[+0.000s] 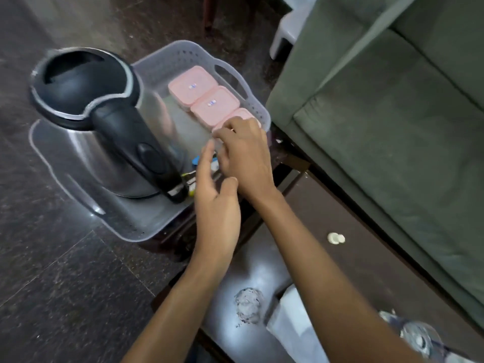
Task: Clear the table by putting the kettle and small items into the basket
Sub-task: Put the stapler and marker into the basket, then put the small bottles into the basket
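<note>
In the head view, the kettle [104,137] and three pink boxes [212,104] are already being carried by the basket [146,221]. Small packets [193,176] are being settled by the left hand [214,197] and right hand [243,158], fingers loosely spread, nothing clearly gripped. A white cap [336,238] is being left on the table [366,258].

Steel kettle [104,132] w/ black lid standing upright in grey basket [162,64], beside three pink boxes [192,86] lying in a row.
</note>
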{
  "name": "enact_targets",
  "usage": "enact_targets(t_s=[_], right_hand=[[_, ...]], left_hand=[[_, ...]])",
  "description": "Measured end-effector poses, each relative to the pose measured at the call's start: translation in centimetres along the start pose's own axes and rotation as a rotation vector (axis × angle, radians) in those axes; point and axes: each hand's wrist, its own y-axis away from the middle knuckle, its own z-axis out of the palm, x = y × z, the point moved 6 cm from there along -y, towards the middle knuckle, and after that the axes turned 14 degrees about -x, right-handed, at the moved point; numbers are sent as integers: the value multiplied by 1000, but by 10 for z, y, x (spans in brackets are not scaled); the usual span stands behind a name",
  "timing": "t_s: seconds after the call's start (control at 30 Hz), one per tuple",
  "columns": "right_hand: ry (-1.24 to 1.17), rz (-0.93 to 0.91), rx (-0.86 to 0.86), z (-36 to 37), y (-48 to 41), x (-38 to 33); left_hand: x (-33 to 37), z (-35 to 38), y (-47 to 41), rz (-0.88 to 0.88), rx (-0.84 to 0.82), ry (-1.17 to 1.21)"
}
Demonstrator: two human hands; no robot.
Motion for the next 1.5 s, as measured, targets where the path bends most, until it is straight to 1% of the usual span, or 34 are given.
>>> enact_targets(t_s=[0.07, 0.13, 0.3, 0.43, 0.57, 0.63, 0.73, 0.83, 0.9, 1.03, 1.1, 1.17, 1.27, 1.33, 1.4, 1.47, 1.5], right_hand=[[-134, 119, 145, -18, 40, 21], [-216, 251, 230, -28, 87, 46], [-349, 478, 285, -27, 213, 92], [-370, 656, 304, -16, 308, 118], [-409, 738, 304, -11, 367, 140], [-444, 775, 301, -11, 387, 154], [-506, 820, 316, -9, 410, 172], [-578, 878, 345, -5, 427, 184], [-632, 895, 363, -1, 434, 189], [-679, 885, 383, 3, 441, 191], [-677, 871, 386, 3, 443, 191], [-678, 862, 386, 4, 443, 192], [-697, 845, 375, 3, 436, 190], [-735, 841, 368, 1, 425, 190], [-744, 818, 367, -1, 406, 191], [-667, 774, 327, -3, 380, 195], [-598, 758, 264, -2, 365, 199]], left_hand=[[3, 17, 11, 94, -36, -102], [-4, 40, 23, 105, -101, -143], [-40, 101, 53, -25, -312, -144], [-82, 145, 84, -131, -453, -245], [-138, 175, 108, -227, -612, -402], [-165, 186, 116, -250, -693, -582], [-200, 189, 110, -195, -741, -928], [-228, 195, 104, -139, -798, -1178], [-242, 203, 107, -118, -826, -1278], [-256, 217, 112, -100, -815, -1369], [-255, 220, 112, -59, -775, -1388], [-249, 219, 112, -22, -718, -1339], [-229, 206, 108, -33, -630, -1135], [-208, 192, 107, -40, -584, -969], [-185, 174, 106, -59, -535, -855], [-168, 155, 102, -91, -493, -786], [-162, 148, 99, -103, -485, -762]])
